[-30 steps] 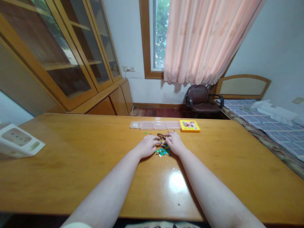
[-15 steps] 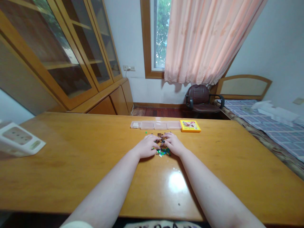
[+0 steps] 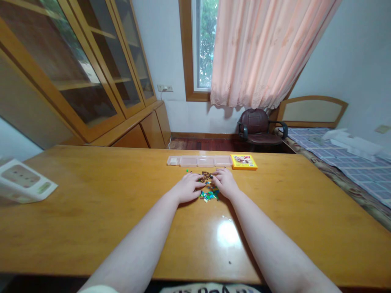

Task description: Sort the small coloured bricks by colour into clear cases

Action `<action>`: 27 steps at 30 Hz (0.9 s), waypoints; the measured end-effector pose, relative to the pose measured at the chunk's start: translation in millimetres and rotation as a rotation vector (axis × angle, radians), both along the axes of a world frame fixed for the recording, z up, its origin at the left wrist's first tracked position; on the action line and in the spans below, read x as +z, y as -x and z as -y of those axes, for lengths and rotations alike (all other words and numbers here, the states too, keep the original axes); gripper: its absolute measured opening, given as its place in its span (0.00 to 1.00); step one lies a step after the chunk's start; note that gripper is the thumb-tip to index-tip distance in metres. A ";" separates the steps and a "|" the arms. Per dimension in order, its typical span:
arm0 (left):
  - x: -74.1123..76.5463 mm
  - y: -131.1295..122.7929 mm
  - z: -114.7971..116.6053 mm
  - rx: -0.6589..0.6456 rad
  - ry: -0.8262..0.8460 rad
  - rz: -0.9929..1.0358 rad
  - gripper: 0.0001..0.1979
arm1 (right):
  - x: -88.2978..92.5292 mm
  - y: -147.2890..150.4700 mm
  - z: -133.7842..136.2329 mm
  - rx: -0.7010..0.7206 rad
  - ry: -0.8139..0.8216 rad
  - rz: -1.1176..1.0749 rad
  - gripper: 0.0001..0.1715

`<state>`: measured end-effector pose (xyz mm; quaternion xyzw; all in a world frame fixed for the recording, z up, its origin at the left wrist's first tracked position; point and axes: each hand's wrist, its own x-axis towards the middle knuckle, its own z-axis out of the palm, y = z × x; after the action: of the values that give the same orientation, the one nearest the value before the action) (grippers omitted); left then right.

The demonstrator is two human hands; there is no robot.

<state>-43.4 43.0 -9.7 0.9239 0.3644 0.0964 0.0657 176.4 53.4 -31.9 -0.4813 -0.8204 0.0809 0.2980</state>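
Note:
Small brown pieces (image 3: 205, 176), which look like tiny building bricks, lie heaped on the table between my two hands. Nearer to me is a loose pile of green, blue and white pieces (image 3: 209, 196). My left hand (image 3: 190, 188) rests at the left of the heap, fingers spread and touching its edge. From the right, my right hand (image 3: 225, 183) reaches in with fingers apart, their tips beside the brown pieces. Pieces under the fingertips are partly hidden. A single green piece (image 3: 187, 171) lies beyond my left hand.
Beyond the pieces stand a row of clear plastic compartments (image 3: 198, 161) and a yellow box (image 3: 244, 162). A white container (image 3: 26, 181) is at the left of the wooden table (image 3: 106, 215). A small dark speck (image 3: 229, 262) lies near the front edge.
My fingertips have drawn apart, the right ones away from the middle, so more of the brown heap shows. The coloured pile nearer to me is also more exposed.

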 end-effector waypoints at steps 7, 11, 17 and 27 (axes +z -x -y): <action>5.7 -1.2 1.6 -0.056 -0.066 0.079 0.14 | -3.0 1.8 2.3 0.143 0.060 0.032 0.16; 6.3 -2.4 1.9 -0.039 -0.078 0.092 0.12 | -2.3 1.3 2.3 0.133 0.077 0.035 0.17; 6.3 -2.8 1.7 -0.005 -0.047 0.076 0.13 | 1.2 1.1 1.5 0.062 0.074 0.040 0.21; -9.2 -0.5 -2.5 0.130 0.052 0.026 0.22 | 1.8 1.3 1.4 -0.032 0.037 -0.008 0.19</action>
<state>-42.9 45.5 -18.9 0.8949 0.4252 0.1030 0.0879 175.1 52.0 -30.1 -0.4997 -0.8096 0.0934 0.2936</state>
